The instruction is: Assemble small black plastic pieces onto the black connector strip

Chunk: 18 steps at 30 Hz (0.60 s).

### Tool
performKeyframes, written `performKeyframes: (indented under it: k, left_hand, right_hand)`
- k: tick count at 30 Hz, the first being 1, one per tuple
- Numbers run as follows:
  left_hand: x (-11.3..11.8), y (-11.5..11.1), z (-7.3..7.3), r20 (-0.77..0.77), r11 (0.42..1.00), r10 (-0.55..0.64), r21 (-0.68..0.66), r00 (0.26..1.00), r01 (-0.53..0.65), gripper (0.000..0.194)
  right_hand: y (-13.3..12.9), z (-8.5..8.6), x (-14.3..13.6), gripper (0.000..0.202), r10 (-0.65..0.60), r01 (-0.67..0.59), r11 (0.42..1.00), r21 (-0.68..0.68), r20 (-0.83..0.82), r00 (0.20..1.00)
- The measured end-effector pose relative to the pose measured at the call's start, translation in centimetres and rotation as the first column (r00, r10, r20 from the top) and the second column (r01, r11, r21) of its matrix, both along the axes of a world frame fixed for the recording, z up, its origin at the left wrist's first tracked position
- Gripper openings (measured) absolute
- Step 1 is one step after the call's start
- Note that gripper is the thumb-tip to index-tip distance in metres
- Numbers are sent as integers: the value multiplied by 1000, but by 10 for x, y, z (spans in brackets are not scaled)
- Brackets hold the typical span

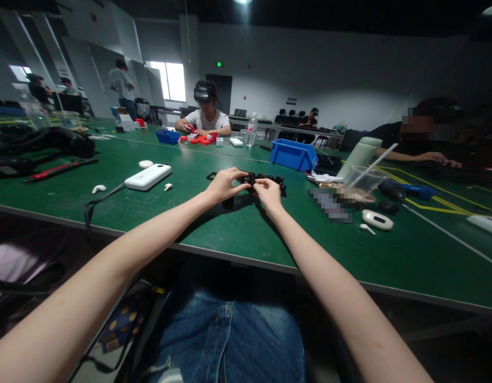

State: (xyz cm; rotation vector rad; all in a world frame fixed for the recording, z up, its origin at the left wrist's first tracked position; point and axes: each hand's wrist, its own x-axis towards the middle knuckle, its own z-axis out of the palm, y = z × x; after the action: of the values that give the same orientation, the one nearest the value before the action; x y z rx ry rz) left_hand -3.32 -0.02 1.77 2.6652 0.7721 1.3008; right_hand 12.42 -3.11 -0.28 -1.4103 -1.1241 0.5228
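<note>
My left hand and my right hand meet over the green table. Between them is a black knobby object, partly covered by the fingers; its kind is not clear. The left thumb and forefinger pinch its left end. My right hand's fingertips close on it just beside them. Below the left hand shows a small dark cylindrical part, and a black loop sticks out behind that hand; whether these join the knobby object I cannot tell.
Left of my hands lie a white power bank with a strap and white earbuds. A blue bin stands behind; a green bottle, plastic cup and earbud case are rightward. A person handles red blocks opposite.
</note>
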Motion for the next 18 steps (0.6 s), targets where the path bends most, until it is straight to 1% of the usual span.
performKeyframes:
  k: [3, 6, 12, 18]
  left_hand:
    - [0, 1, -1, -11, 1000, 16, 6, 1000, -16, 33]
    - [0, 1, -1, -25, 1000, 26, 8, 999, -26, 31]
    - [0, 2, -1, -25, 999, 41, 10, 999, -41, 33]
    - [0, 2, -2, -29, 999, 42, -2, 999, -42, 32]
  right_hand:
    - [1, -2, 2, 23, -13, 12, 1000, 14, 73, 997]
    - [3, -4, 2, 25, -7, 5, 1000, 23, 109, 994]
    - [6, -7, 3, 25, 3, -6, 1000, 27, 114, 993]
    - [6, -6, 4, 25, 9, -11, 1000, 18, 109, 994]
